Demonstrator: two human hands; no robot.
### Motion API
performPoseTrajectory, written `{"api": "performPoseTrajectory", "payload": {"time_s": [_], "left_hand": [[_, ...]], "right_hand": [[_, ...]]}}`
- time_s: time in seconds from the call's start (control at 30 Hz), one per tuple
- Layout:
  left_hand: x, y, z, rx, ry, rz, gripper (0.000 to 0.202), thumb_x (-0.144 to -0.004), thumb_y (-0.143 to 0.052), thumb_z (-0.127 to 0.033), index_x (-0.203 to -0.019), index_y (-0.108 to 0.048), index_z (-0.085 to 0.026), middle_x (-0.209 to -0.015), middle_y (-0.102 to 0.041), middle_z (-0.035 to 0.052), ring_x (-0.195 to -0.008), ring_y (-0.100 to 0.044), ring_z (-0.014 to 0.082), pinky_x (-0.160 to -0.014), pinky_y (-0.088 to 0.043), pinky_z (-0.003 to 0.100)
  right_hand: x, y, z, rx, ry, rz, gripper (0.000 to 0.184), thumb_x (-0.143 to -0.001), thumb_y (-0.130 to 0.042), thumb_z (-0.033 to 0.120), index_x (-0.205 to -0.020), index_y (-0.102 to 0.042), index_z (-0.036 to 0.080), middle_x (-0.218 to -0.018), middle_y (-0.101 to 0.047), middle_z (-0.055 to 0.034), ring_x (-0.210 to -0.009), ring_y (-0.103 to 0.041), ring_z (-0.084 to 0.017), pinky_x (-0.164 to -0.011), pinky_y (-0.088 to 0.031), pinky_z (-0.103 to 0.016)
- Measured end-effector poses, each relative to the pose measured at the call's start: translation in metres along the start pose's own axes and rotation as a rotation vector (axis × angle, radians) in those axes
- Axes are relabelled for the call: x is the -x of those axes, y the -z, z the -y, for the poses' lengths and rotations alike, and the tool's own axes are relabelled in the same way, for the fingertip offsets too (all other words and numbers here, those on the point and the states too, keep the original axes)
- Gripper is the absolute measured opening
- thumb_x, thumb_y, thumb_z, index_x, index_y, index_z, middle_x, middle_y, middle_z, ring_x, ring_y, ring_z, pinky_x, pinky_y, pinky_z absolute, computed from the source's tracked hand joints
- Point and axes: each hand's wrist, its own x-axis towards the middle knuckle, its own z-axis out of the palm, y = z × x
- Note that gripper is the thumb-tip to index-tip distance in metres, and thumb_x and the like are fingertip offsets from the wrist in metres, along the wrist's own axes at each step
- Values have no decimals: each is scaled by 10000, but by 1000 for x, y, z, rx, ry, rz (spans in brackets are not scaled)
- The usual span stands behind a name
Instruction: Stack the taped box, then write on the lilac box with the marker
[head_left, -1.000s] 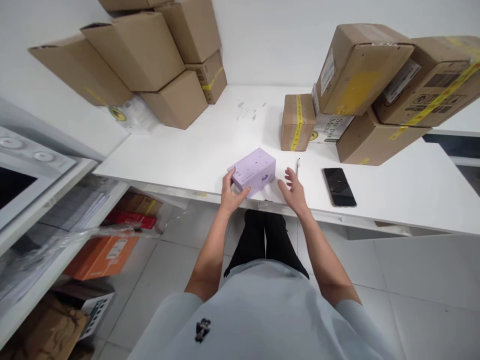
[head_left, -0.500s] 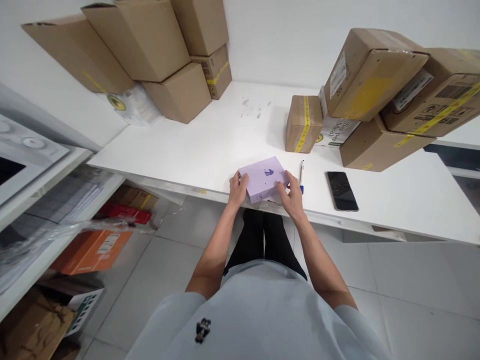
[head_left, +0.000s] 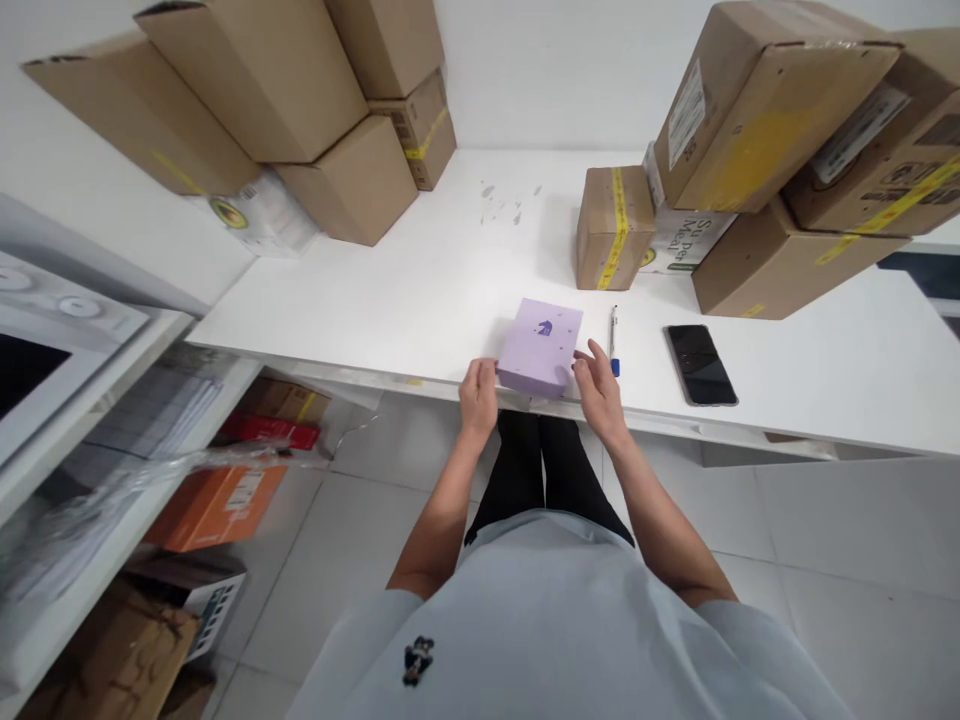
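A small lilac box (head_left: 540, 344) with a dark purple mark on its top lies flat near the front edge of the white table (head_left: 420, 290). My left hand (head_left: 478, 396) curls against the box's near left corner. My right hand (head_left: 598, 383) rests at its near right corner, fingers bent and touching the side. Both hands bracket the box from the front.
A pen with a blue tip (head_left: 613, 340) and a black phone (head_left: 700, 363) lie right of the box. Cardboard boxes are stacked at back left (head_left: 300, 100) and back right (head_left: 757, 120), with a small taped box (head_left: 613, 226). Shelves with packages stand at left (head_left: 90, 420).
The lilac box was tipped from resting on a side to lying flat, mark upward. My right hand came in from open beside it to touch its right corner; both hands slid to its near edge.
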Motion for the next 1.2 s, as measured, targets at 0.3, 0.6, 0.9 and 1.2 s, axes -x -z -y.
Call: {"api": "performPoseTrajectory", "payload": {"time_s": [0.3, 0.6, 0.9, 1.2], "left_hand": [[17, -26, 2, 101, 37, 115, 180, -883, -544, -400, -888, -515, -223, -877, -602, 18, -808, -592, 148, -774, -491, 289], [8, -17, -2, 182, 259, 308, 503, -885, -535, -393, -1364, -554, -243, -1407, -587, 68, -1258, -562, 260, -990, -497, 385], [10, -22, 5, 344, 56, 314, 624, -878, -572, -373, -1466, -464, -191, -1517, -484, 67, -1377, -482, 239, -1128, -416, 332], [17, -29, 11, 361, 9, 268, 627, -859, -568, -405, -1450, -485, -213, -1521, -479, 51, -1422, -426, 254, -1185, -351, 373]], "right_hand": [[2, -7, -19, 25, 67, -94, 560, -926, -478, 510, -1410, -482, 230, -1475, -498, -129, -1346, -476, -275, -1114, -397, -519], [1, -20, -15, -92, -61, -206, 505, -872, -492, 438, -1322, -542, 215, -1381, -560, -124, -1271, -513, -276, -1080, -417, -501], [-9, -13, -24, -357, 41, -146, 464, -798, -574, 298, -1259, -608, 267, -1337, -631, -28, -1272, -528, -257, -1093, -420, -447], [-5, -16, -35, -397, 144, -173, 459, -792, -591, 321, -1249, -610, 276, -1318, -634, -40, -1265, -534, -273, -1100, -412, -456]]}}
